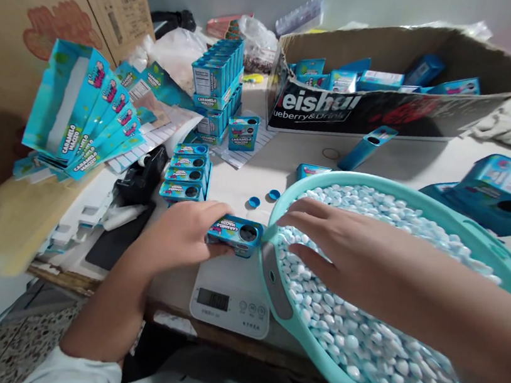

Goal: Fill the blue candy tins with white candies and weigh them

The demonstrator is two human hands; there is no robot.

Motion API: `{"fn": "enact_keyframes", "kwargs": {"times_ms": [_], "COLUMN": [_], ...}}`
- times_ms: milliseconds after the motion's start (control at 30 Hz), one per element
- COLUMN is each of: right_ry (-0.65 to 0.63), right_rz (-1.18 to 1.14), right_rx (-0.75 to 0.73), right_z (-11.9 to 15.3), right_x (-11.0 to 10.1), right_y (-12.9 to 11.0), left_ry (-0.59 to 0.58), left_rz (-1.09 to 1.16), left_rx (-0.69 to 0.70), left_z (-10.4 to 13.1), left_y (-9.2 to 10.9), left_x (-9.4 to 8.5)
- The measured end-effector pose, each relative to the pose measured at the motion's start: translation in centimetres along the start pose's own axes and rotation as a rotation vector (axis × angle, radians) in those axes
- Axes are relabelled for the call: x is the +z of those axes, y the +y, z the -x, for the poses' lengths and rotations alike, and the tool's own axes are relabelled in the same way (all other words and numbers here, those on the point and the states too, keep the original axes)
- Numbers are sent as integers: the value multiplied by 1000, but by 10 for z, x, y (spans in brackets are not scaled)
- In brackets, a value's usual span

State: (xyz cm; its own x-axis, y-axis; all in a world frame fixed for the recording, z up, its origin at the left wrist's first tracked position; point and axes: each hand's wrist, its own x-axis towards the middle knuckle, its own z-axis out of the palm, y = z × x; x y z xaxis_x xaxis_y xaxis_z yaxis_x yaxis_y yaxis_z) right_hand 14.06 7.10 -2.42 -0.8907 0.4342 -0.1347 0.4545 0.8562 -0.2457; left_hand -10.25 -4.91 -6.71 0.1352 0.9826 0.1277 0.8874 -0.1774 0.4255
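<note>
My left hand is wrapped round a small blue candy box, which lies on its side with its dark round hole facing up. The box is above a white kitchen scale and its right end meets the rim of a turquoise tub. White and pale blue candies fill the tub. Over them reaches my right hand, fingers stretched toward the rim beside the box and thumb apart. Nothing shows in its fingers, though its palm side is hidden. Two small blue caps lie behind the box.
Several blue boxes stand in a row behind my left hand, with taller stacks beyond. Fanned display trays rest at left. A large open carton holds more boxes. One loose box lies in front of it.
</note>
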Motion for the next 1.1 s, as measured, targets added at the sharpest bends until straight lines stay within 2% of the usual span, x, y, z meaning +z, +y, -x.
{"fn": "enact_keyframes", "kwargs": {"times_ms": [67,133,200,300,367,433,600,667,733,867,1000,1100], "right_ry": [34,111,213,307,353,426,552,579,593,650,800,826], "right_rz": [-99,-393,-885,-1634,-1940,-2066,-2024,-1960,-1870,-1592,-1276,-974], "right_rx": [59,167,230,314,451,553,559,551,535,490,391,310], "right_z": [-3,-7,-12,-19,-22,-23,-27,-30,-34,-33,-20,-7], "right_x": [1,-1,-5,-16,-21,-23,-13,-8,-3,-3,-16,-27], "right_y": [-6,-12,-17,-24,-30,-35,-35,-29,-21,-11,-15,-22], "left_ry": [95,280,477,716,792,810,755,719,672,590,602,567], "left_rz": [15,17,-90,-397,-561,-680,-838,-838,-783,-553,-217,94], "left_rx": [37,147,260,390,470,548,659,653,589,413,280,72], "left_z": [-1,-3,-8,-20,-30,-39,-57,-61,-61,-52,-40,-31], "left_y": [4,10,19,37,50,61,80,81,81,76,63,47], "left_x": [1,-1,-6,-13,-15,-17,-18,-18,-17,-14,-9,-1]}}
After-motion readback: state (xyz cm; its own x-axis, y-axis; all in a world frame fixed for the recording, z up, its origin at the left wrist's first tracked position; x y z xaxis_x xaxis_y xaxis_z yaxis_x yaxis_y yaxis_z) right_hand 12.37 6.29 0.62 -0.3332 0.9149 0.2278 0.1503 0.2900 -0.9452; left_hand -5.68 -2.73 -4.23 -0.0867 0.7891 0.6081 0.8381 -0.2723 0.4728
